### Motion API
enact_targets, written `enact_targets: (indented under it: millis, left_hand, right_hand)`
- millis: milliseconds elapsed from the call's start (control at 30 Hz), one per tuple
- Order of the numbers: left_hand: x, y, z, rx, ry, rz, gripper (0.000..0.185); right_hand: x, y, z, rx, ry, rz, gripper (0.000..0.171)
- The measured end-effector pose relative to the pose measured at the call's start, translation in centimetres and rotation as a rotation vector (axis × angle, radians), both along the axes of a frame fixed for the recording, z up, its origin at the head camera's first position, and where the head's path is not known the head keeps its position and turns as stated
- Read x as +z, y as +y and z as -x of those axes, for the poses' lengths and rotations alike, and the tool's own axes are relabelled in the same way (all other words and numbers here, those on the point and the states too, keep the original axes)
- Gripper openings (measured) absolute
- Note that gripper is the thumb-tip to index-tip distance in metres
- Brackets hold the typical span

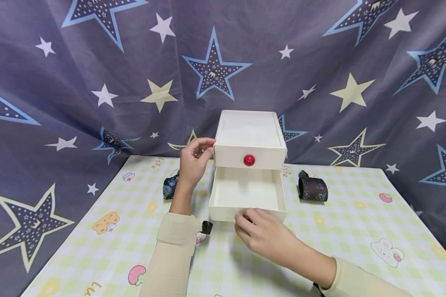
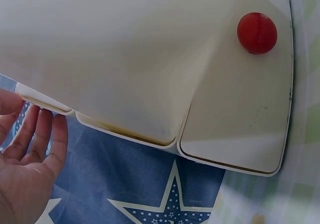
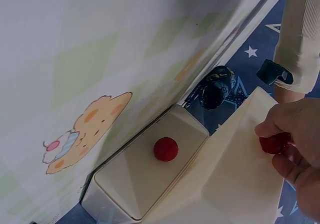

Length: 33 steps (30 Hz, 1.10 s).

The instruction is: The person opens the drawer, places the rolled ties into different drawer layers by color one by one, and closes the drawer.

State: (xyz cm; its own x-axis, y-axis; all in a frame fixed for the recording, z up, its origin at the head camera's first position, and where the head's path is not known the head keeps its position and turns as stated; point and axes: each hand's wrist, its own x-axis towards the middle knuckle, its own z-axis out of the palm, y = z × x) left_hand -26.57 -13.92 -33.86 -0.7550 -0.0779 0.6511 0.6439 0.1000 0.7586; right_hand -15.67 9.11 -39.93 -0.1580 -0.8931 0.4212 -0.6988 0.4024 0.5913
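The right hand (image 1: pixel 264 235) is nearest — its thumb and fingers pinch the red knob (image 3: pixel 273 143) of the middle drawer (image 1: pixel 222 213), which is pulled out above the table (image 1: pixel 342 247). Farther off, the left hand (image 1: pixel 190 167) touches the box (image 1: pixel 250 128) at its left front edge, fingers mostly straight. A dark tube (image 1: pixel 316 189) lies right of the box — a gap shows between them. Behind the box hangs a starry cloth (image 1: pixel 267 82).
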Motion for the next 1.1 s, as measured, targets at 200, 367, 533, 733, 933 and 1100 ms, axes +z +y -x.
enact_targets:
  millis: [200,367,533,733,933,1100]
  left_hand:
    - [-0.03,-0.04,0.12,-0.004,0.001,0.002,0.019]
    - [-0.09,-0.03,0.21,-0.007,-0.005,0.002,0.019]
    - [-0.1,-0.09,0.18,-0.001,-0.002,0.002,0.019]
    - [-0.09,-0.09,0.18,-0.001,0.006,0.003,0.019]
    - [-0.05,-0.05,0.1,0.002,0.003,0.008,0.019]
    - [0.05,0.0,-0.02,0.004,0.003,0.009,0.019]
  right_hand:
    - [-0.08,-0.01,-0.2,0.012,0.008,0.001,0.035]
    - [-0.22,0.0,-0.42,0.023,0.002,0.004,0.039]
    - [-0.17,0.02,-0.74,0.027,-0.013,-0.006,0.04]
    - [-0.27,0.02,-0.73,0.028,0.001,-0.003,0.053]
    - [-0.33,0.07,-0.69,0.036,0.013,0.009,0.051]
    - [0.1,0.19,-0.93,0.048,0.017,0.023,0.046]
